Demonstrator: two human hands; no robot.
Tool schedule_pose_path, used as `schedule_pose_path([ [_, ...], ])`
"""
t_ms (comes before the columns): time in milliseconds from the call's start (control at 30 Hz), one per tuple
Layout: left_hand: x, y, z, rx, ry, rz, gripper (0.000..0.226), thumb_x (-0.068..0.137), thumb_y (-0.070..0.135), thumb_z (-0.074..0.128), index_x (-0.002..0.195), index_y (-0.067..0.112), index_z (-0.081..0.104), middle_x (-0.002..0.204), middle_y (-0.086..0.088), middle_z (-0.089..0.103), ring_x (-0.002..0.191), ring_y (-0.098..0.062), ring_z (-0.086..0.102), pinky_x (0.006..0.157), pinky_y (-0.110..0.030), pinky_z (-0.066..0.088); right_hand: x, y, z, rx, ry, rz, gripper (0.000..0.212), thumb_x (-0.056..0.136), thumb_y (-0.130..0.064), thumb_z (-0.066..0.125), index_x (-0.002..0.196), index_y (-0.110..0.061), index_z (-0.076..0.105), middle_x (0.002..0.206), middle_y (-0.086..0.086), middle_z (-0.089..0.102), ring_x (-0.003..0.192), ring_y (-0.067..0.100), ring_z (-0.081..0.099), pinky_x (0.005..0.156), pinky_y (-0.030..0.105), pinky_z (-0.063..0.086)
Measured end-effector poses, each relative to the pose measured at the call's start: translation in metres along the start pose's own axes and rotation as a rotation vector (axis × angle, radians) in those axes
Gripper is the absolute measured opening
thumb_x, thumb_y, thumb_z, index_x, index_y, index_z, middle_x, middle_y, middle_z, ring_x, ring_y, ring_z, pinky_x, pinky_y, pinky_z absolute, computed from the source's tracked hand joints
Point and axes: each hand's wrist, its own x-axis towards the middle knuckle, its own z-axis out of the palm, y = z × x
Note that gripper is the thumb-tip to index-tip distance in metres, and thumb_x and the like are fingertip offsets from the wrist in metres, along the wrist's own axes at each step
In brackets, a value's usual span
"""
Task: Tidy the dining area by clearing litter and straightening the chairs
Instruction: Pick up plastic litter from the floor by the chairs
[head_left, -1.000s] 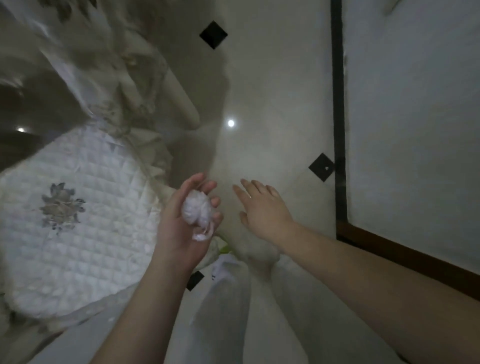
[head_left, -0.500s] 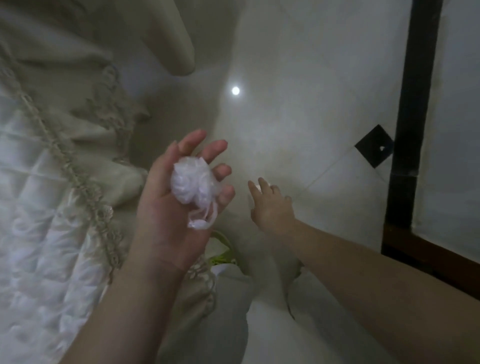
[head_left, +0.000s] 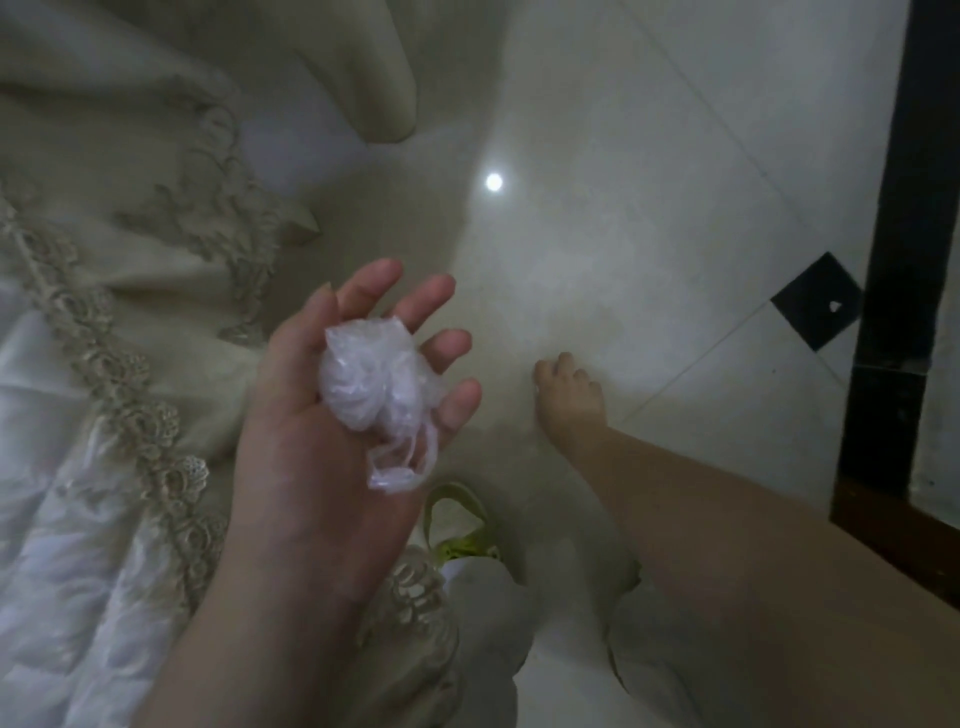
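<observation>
In the palm of the left hand (head_left: 332, 415) lies a crumpled ball of clear plastic litter (head_left: 376, 387); the fingers curl loosely around it, so the hold is a gentle cradle more than a clench, and a loose tail of plastic hangs out below the little finger. Beside this hold, to its right and lower down, the right hand (head_left: 569, 389) reaches to the pale tiled floor (head_left: 649, 182) with fingers bent at the tips. It seems to be pinching at something small there, but whether it really holds anything I cannot tell, because the back of the hand hides the fingertips. To the left of the held litter hangs a cream tablecloth with lace trim (head_left: 130, 395).

I judge that the step is gathering litter from the floor. To do it well, the left fingers should close more firmly, because the light plastic can slip out while the body bends. The right hand should pinch any scrap fully and then bring it across to the same palm.
</observation>
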Motion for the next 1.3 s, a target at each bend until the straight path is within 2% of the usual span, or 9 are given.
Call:
schedule_pose_path([
  [167, 0.0, -0.005, 0.001, 0.036, 0.026, 0.003, 0.027, 0.081, 0.038, 0.045, 0.091, 0.024, 0.066, 0.096, 0.001, 0.068, 0.067, -0.012, 0.061, 0.056, -0.023, 0.052, 0.011, 0.006, 0.009, 0.031, -0.058, -0.109, 0.026, 0.092, -0.007, 0.042, 0.118, -0.009, 0.046, 0.117, 0.015, 0.046, 0.097, 0.034, 0.052, 0.074, 0.039, 0.042],
  [333, -0.015, -0.005, 0.009, -0.012, 0.052, -0.028, 0.024, 0.085, 0.036, 0.045, 0.091, 0.023, 0.064, 0.095, 0.002, 0.067, 0.07, -0.012, 0.061, 0.056, -0.02, 0.05, -0.018, 0.025, -0.033, 0.076, 0.022, -0.156, 0.024, 0.091, -0.005, 0.042, 0.115, -0.006, 0.048, 0.112, 0.017, 0.056, 0.102, 0.034, 0.053, 0.074, 0.037, 0.036],
  [467, -0.061, 0.0, 0.031, -0.049, 0.111, -0.058, 0.022, 0.079, 0.035, 0.049, 0.088, 0.023, 0.065, 0.093, 0.0, 0.068, 0.068, -0.013, 0.06, 0.05, -0.02, 0.049, -0.07, 0.043, -0.109, 0.425, 0.162, -0.217, 0.018, 0.086, -0.013, 0.055, 0.103, -0.007, 0.056, 0.096, 0.015, 0.061, 0.089, 0.035, 0.055, 0.07, 0.037, 0.039],
  [600, -0.121, 0.02, 0.062, -0.089, 0.101, -0.087, 0.023, 0.092, 0.034, 0.041, 0.085, 0.021, 0.06, 0.094, -0.001, 0.067, 0.066, -0.014, 0.06, 0.051, -0.022, 0.05, -0.142, 0.053, -0.208, 0.827, 0.072, -0.097, 0.009, 0.088, -0.019, 0.055, 0.091, -0.018, 0.046, 0.081, 0.007, 0.065, 0.069, 0.025, 0.06, 0.059, 0.035, 0.045],
  [733, -0.186, 0.057, 0.115, -0.154, 0.118, -0.06, 0.015, 0.084, 0.03, 0.049, 0.081, 0.021, 0.06, 0.092, -0.002, 0.067, 0.064, -0.015, 0.06, 0.05, -0.022, 0.05, -0.225, 0.047, -0.3, 1.058, 0.021, -0.118, 0.017, 0.094, -0.009, 0.047, 0.105, -0.021, 0.047, 0.085, 0.001, 0.07, 0.065, 0.012, 0.065, 0.062, 0.027, 0.054],
  [833, -0.243, 0.087, 0.158, -0.201, 0.049, -0.077, 0.008, 0.08, 0.027, 0.058, 0.08, 0.019, 0.061, 0.091, -0.005, 0.066, 0.062, -0.016, 0.06, 0.048, -0.023, 0.049, -0.288, 0.036, -0.379, 1.126, -0.03, -0.151, 0.024, 0.097, -0.007, 0.041, 0.114, -0.019, 0.054, 0.082, 0.001, 0.065, 0.062, 0.01, 0.057, 0.06, 0.024, 0.049],
  [967, -0.315, 0.127, 0.194, -0.181, -0.065, -0.083, 0.039, 0.051, 0.027, 0.085, 0.081, 0.018, 0.063, 0.092, -0.008, 0.068, 0.064, -0.018, 0.061, 0.049, -0.024, 0.05, -0.366, 0.023, -0.473, 1.243, -0.012, -0.073, 0.029, 0.097, -0.004, 0.033, 0.092, -0.011, 0.061, 0.069, 0.002, 0.052, 0.053, 0.012, 0.045, 0.05, 0.023, 0.037],
  [1167, -0.403, 0.187, 0.231, -0.152, -0.117, -0.01, 0.014, 0.073, 0.027, 0.057, 0.071, 0.019, 0.068, 0.084, -0.007, 0.067, 0.063, -0.017, 0.059, 0.045, -0.024, 0.048, -0.476, -0.004, -0.572, 1.579, -0.077, -0.051, 0.017, 0.094, -0.009, 0.039, 0.086, -0.011, 0.054, 0.054, -0.004, 0.034, 0.04, 0.007, 0.023, 0.041, 0.021, 0.015],
  [1300, -0.445, 0.219, 0.239, -0.099, -0.258, 0.056, 0.026, 0.053, 0.03, 0.08, 0.073, 0.021, 0.066, 0.084, -0.005, 0.067, 0.063, -0.018, 0.059, 0.048, -0.023, 0.046, -0.525, -0.021, -0.609, 1.621, -0.055, -0.093, 0.032, 0.098, -0.03, 0.046, 0.069, -0.017, 0.044, 0.048, -0.006, 0.025, 0.042, 0.01, 0.016, 0.04, 0.022, 0.011],
])
